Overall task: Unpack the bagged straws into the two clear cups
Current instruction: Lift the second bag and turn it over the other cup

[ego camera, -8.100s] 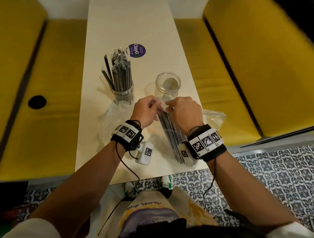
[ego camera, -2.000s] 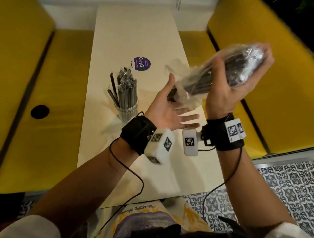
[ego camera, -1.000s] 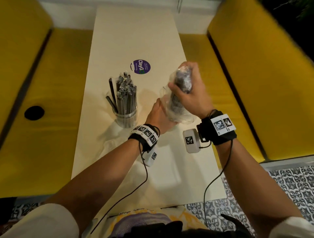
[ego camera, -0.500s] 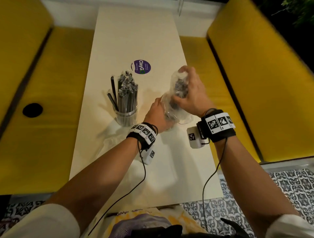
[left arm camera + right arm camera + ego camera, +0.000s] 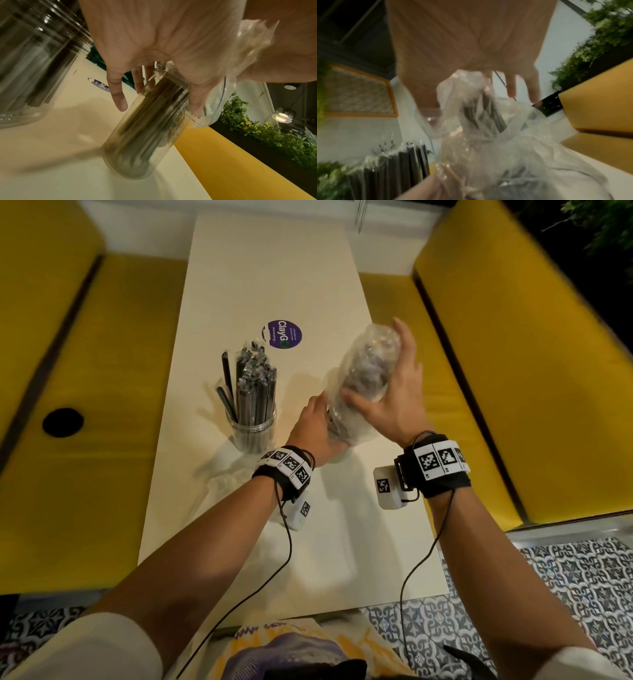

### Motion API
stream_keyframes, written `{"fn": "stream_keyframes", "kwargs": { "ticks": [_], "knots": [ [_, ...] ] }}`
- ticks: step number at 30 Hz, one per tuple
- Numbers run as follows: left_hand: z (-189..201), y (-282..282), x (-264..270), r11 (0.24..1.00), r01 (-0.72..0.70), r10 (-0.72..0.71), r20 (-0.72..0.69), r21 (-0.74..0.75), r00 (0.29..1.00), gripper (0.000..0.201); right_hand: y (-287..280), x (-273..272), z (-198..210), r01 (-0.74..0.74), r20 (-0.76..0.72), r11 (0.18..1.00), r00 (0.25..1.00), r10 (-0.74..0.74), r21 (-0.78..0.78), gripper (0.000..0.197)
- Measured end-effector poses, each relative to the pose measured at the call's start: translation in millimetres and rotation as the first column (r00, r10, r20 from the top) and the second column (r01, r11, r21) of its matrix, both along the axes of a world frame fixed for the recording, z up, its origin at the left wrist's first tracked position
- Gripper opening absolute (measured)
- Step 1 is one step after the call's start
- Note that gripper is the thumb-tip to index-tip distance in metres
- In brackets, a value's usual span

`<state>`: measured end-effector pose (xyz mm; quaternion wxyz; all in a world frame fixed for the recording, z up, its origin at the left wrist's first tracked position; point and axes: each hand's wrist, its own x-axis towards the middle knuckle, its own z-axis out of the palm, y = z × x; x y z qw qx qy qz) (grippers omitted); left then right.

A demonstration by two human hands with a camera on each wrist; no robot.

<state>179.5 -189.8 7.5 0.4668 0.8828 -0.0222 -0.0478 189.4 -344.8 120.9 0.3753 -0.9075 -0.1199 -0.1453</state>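
Observation:
A clear plastic bag of dark straws [image 5: 368,364] stands upright, its lower end down in the second clear cup [image 5: 142,142]. In the head view that cup is almost hidden behind my left hand [image 5: 313,426]. The left hand grips the cup just under its rim, thumb on one side and fingers on the other. My right hand [image 5: 394,392] holds the upper part of the bag [image 5: 476,112] between thumb and nearly straight fingers. The first clear cup [image 5: 253,429], to the left, is packed with dark wrapped straws [image 5: 255,381].
The cream table [image 5: 274,268] carries a round purple sticker [image 5: 284,334] behind the cups. A crumpled empty plastic bag [image 5: 226,474] lies in front of the first cup. Yellow benches [image 5: 102,405] flank the table on both sides, and patterned floor tiles lie at the near right.
The right hand brought the bag down from the air and stood it in the second cup. The left hand moved onto that cup. In the last half second the right fingers straightened along the bag.

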Motion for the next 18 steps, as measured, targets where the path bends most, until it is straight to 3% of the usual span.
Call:
{"fn": "stream_keyframes", "kwargs": {
  "ticks": [2, 6, 12, 18],
  "knots": [
    [0.1, -0.5, -0.4, 1.000, 0.010, -0.010, -0.002, 0.016, 1.000, 0.097, -1.6, -1.3, -8.8, -0.069, -0.092, 0.985, 0.994, 0.055, -0.156, 0.117],
    [1.5, 0.6, 1.2, 1.000, 0.012, -0.012, 0.020, 0.018, 1.000, 0.105, -0.9, 2.3, -8.9, 0.012, -0.073, 0.998, 0.997, -0.008, 0.063, 0.085],
    [2.7, -0.4, 0.5, 0.999, 0.007, -0.007, 0.011, 0.038, 1.000, 0.102, -1.6, 5.5, -14.7, 0.012, 0.031, 0.997, 0.999, -0.010, -0.071, 0.051],
    [0.5, -0.4, 1.7, 0.997, 0.002, 0.000, -0.015, 0.072, 1.000, 0.101, -0.5, 3.4, -9.6, 0.011, 0.011, 0.998, 1.000, -0.010, -0.061, 0.066]
  ]
}}
